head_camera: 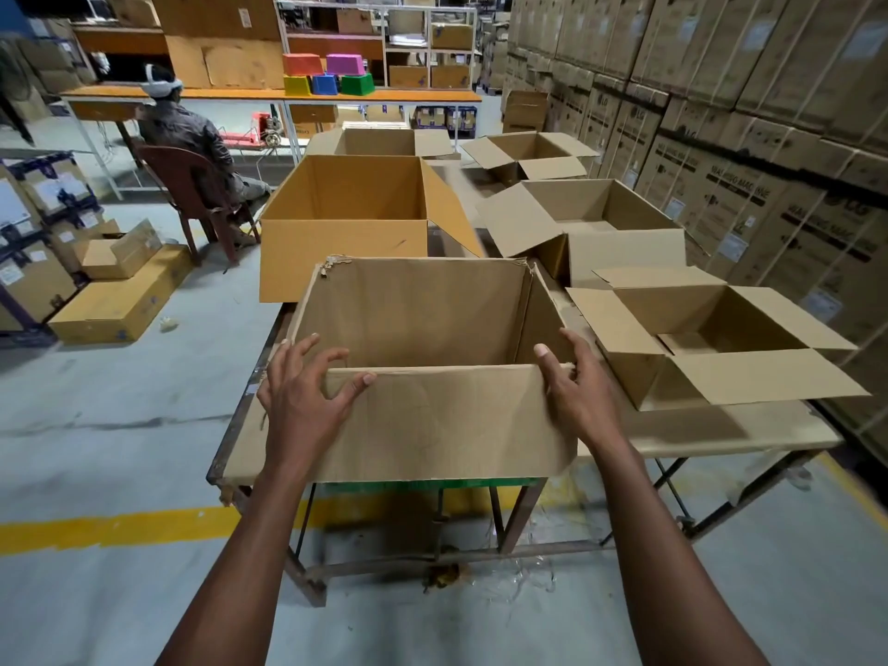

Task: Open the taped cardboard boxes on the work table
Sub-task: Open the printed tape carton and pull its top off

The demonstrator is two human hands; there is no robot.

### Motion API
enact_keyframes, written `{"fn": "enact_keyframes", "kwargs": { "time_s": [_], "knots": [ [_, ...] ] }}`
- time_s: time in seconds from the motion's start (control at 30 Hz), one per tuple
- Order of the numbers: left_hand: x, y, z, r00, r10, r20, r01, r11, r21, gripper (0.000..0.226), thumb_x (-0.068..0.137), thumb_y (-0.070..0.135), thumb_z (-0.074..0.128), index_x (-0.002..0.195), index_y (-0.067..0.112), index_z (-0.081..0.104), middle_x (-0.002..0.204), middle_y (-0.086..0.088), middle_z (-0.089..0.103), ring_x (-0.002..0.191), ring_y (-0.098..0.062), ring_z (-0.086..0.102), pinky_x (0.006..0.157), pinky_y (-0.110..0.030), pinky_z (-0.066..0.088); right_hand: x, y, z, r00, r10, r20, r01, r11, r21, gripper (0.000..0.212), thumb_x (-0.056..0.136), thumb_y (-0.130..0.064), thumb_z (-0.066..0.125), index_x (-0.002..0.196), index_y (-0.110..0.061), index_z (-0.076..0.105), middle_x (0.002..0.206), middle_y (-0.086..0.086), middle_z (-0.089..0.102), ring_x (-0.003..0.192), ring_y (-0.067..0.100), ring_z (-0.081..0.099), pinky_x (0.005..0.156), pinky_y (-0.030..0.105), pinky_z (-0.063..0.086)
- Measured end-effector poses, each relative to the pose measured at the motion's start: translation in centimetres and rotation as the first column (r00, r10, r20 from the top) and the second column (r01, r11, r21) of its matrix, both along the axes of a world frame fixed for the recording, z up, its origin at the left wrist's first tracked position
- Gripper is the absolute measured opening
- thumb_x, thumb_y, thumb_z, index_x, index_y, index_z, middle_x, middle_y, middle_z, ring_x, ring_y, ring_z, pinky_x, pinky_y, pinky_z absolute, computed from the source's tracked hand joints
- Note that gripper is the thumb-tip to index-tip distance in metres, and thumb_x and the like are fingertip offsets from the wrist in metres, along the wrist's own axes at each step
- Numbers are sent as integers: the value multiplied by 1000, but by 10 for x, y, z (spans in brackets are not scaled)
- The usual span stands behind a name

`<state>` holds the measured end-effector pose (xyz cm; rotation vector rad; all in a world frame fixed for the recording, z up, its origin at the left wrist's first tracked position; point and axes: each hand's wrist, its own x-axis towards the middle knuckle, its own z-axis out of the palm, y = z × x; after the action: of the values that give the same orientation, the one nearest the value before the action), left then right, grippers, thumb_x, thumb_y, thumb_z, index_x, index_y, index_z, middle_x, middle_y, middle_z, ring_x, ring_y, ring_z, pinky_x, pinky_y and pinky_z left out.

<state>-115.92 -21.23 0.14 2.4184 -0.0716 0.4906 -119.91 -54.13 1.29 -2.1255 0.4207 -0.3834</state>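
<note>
Nearest box (432, 358) sits at the near edge of the worktop (711, 439), top fully open, interior apparently empty. Near flap folded outward and down over the front wall.

Left hand (300, 391): fingers (307, 348) spread wide at the left end of the near rim, thumb pressing the folded flap — loose contact, not a closed grip. Right hand (576, 386): at the right front corner, thumb over the rim, fingers curled around the outside of the corner, holding the cardboard lightly.

Other boxes on the worktop — orange-brown box (343, 228) behind, shallow box (711, 338) to the right, two more (576, 218) (528, 156) further back, one at the far end (379, 141) — all stand with flaps open. No taped, shut box visible on the worktop.

Judgement: opening step for the near box looks complete; hands appear to be flattening the flap or steadying the box. Task looks near its end. Next move likely calls for a firm two-handed hold on the rim to shift this box aside, or a check for any still-taped box outside the view.

Seated person (192, 137) in the background, not involved.
</note>
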Motion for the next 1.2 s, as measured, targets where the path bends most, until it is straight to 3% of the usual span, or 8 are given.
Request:
{"fn": "enact_keyframes", "kwargs": {
  "time_s": [0.23,0.4,0.5,0.63,0.77,0.93,1.07,1.2],
  "knots": [
    [-4,-6,-3,998,63,32,-63,998,-3,67,81,67,64,138,33,55,161,-5,31,152,-30,14,117,-61,14,-11,-2,-9,995,-25,95,22,999,38,73,89,-74,48,152,-44,29,159,-4,37,143,22,39,112,55,38],
    [-19,-21,8,979,47,200,-46,999,-7,56,86,34,76,137,28,56,157,-7,37,150,-32,22,117,-59,19,-30,3,-8,978,-120,168,116,993,34,62,93,-68,48,149,-45,35,160,-4,31,149,23,26,115,62,30],
    [-40,-37,15,944,-51,325,70,996,-48,46,86,19,75,130,24,62,148,-5,46,144,-31,32,116,-46,21,-46,6,-6,960,-181,213,153,978,140,54,96,-60,53,145,-43,42,158,-5,36,143,12,31,115,57,35],
    [-67,-66,15,879,-277,389,307,952,-16,35,86,15,72,121,19,67,136,-6,56,133,-31,46,112,-40,30,-77,14,-5,939,-278,201,211,931,299,46,97,-56,55,141,-46,48,153,-7,43,136,19,44,107,54,44],
    [-98,-104,4,827,-487,283,533,838,-116,34,85,10,71,118,16,68,127,-2,62,121,-23,55,106,-19,30,-114,16,-19,918,-353,181,251,869,426,40,100,-46,56,139,-38,54,145,-6,52,127,15,51,99,40,49],
    [-135,-154,-22,725,-685,70,663,666,-342,31,92,7,68,119,23,67,117,12,65,113,-9,61,94,-23,51,-168,-7,-52,891,-440,116,331,802,497,32,99,-40,60,130,-33,63,127,-13,64,115,-3,58,88,18,47],
    [-164,-196,-48,668,-734,-124,554,601,-577,24,96,12,65,115,27,68,112,12,71,105,-6,66,89,-23,54,-206,-35,-81,849,-528,36,429,727,536,31,97,-39,64,125,-27,67,119,-15,68,104,-11,61,96,29,52],
    [-185,-244,-81,600,-754,-268,443,591,-674,22,97,14,64,114,28,68,109,11,72,104,-6,66,87,-24,54,-234,-78,-98,836,-544,-66,484,675,557,29,95,-39,66,122,-27,67,114,-14,69,105,1,63,94,36,53]
  ]
}}
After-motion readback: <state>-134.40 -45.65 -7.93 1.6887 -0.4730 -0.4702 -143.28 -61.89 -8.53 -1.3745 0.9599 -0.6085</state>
